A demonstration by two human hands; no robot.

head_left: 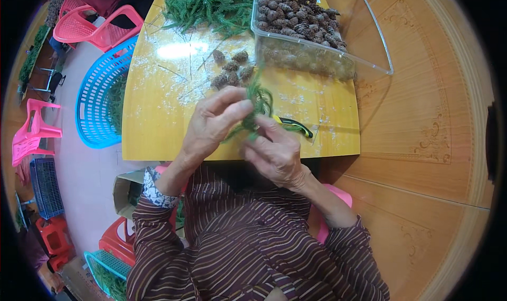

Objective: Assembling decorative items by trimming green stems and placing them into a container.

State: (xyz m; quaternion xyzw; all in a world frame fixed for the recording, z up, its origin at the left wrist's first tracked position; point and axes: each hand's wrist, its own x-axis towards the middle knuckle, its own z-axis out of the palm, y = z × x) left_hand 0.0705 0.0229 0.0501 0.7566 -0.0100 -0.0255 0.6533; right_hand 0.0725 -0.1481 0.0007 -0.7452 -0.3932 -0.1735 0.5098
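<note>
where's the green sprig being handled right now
In the head view, the green sprig is near centre, between the left hand and right hand, over the near side of the yellow table.

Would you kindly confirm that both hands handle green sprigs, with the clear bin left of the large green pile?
Not quite: the head view shows the clear bin right of the large green pile; the left hand and right hand do handle green sprigs.

Green, needle-leaved sprig, blurred and curling, between left fingers and right fingers, its tip above them
</note>
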